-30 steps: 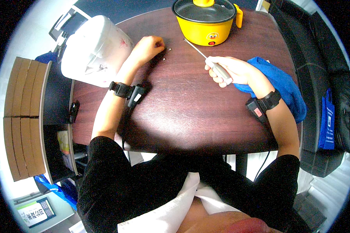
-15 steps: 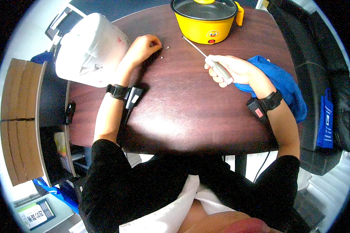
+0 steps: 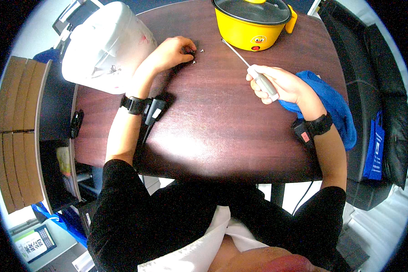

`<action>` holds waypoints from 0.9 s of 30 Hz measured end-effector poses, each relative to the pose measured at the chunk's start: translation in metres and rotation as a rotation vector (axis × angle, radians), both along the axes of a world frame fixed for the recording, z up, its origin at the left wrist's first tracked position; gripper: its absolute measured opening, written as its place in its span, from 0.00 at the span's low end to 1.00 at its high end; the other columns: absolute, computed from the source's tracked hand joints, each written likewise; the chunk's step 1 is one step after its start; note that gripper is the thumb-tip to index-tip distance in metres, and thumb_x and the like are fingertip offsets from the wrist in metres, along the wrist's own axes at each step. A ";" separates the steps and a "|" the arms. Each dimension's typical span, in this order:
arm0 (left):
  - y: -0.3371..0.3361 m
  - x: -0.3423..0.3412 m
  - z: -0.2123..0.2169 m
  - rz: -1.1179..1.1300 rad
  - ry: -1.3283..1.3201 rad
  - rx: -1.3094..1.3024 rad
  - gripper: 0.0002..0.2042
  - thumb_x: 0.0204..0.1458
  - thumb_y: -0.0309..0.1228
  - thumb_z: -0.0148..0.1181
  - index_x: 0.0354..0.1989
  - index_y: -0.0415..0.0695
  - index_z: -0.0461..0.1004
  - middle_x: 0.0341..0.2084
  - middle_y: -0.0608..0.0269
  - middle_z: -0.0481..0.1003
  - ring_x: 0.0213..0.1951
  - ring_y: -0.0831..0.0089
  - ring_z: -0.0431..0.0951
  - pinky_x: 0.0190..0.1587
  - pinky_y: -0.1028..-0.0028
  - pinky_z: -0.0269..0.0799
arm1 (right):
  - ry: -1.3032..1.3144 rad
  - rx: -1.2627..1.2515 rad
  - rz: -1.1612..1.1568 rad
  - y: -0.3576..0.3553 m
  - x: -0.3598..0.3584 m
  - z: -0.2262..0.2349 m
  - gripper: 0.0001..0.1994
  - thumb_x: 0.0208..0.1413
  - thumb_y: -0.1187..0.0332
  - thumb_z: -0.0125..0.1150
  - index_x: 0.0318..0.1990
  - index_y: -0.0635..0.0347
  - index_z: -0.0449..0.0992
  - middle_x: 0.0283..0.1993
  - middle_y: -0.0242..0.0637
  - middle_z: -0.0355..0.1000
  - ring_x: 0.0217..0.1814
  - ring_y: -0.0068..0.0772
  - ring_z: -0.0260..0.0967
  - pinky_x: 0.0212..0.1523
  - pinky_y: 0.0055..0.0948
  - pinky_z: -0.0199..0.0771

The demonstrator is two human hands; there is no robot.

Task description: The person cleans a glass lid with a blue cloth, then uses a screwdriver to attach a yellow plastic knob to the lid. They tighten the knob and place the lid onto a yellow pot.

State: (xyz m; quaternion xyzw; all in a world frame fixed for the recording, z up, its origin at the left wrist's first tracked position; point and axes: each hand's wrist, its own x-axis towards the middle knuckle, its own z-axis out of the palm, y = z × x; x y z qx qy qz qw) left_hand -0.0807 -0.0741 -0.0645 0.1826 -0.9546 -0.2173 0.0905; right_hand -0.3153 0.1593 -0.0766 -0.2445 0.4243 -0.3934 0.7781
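Note:
My right hand [image 3: 281,84] grips the pale grey handle of a screwdriver [image 3: 235,51], its thin metal shaft slanting up and left toward the yellow pot. At the far left of the table, my left hand [image 3: 172,54] rests low over the wood, thumb and curled fingers apart. Dark shadow fills the gap between them, and I make out nothing held there. Beside its fingertips lie two tiny metal pieces that look like screws, one screw [image 3: 202,51] farther right and another screw [image 3: 194,62] nearer me.
A white rice cooker-like appliance [image 3: 109,50] with floral print stands tilted in view, left of my left hand. The yellow electric pot [image 3: 249,29] with a glass lid is at the back. A blue cloth [image 3: 337,109] lies under my right forearm on the brown table [image 3: 213,122].
My left thumb and fingers have spread apart from a closer curl. The table and its things sit slightly differently in view; the screwdriver stays in my right hand.

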 end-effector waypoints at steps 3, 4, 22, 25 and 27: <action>0.002 -0.003 -0.001 -0.033 -0.035 -0.013 0.15 0.42 0.27 0.63 0.41 0.38 0.76 0.34 0.50 0.77 0.38 0.57 0.78 0.43 0.66 0.73 | 0.000 0.000 -0.004 0.001 -0.001 0.000 0.16 0.66 0.54 0.42 0.41 0.58 0.68 0.25 0.29 0.63 0.21 0.21 0.60 0.18 0.22 0.62; 0.004 -0.003 -0.001 -0.051 -0.036 0.000 0.15 0.42 0.26 0.63 0.41 0.38 0.76 0.34 0.50 0.77 0.38 0.57 0.78 0.43 0.66 0.73 | 0.002 -0.002 -0.004 0.001 -0.001 0.000 0.16 0.66 0.54 0.42 0.41 0.58 0.68 0.25 0.29 0.63 0.21 0.21 0.60 0.18 0.22 0.62; 0.018 -0.017 0.002 -0.028 -0.046 -0.040 0.11 0.44 0.26 0.63 0.36 0.36 0.76 0.27 0.51 0.78 0.31 0.59 0.79 0.37 0.67 0.74 | 0.057 -0.021 -0.014 0.002 -0.001 -0.001 0.16 0.65 0.53 0.46 0.41 0.58 0.69 0.26 0.28 0.64 0.22 0.20 0.61 0.19 0.21 0.62; 0.011 -0.026 -0.002 -0.034 -0.011 -0.113 0.10 0.45 0.27 0.62 0.36 0.36 0.76 0.27 0.50 0.78 0.32 0.58 0.79 0.37 0.67 0.74 | 0.044 -0.027 -0.001 0.002 -0.002 -0.002 0.16 0.64 0.53 0.46 0.40 0.57 0.70 0.26 0.28 0.64 0.23 0.20 0.61 0.20 0.21 0.62; 0.007 -0.033 -0.002 -0.019 -0.029 -0.119 0.10 0.46 0.27 0.62 0.36 0.36 0.76 0.27 0.50 0.78 0.32 0.58 0.79 0.38 0.66 0.74 | 0.024 -0.034 0.004 0.001 -0.003 -0.004 0.16 0.64 0.53 0.47 0.40 0.57 0.70 0.26 0.28 0.65 0.23 0.21 0.62 0.20 0.22 0.63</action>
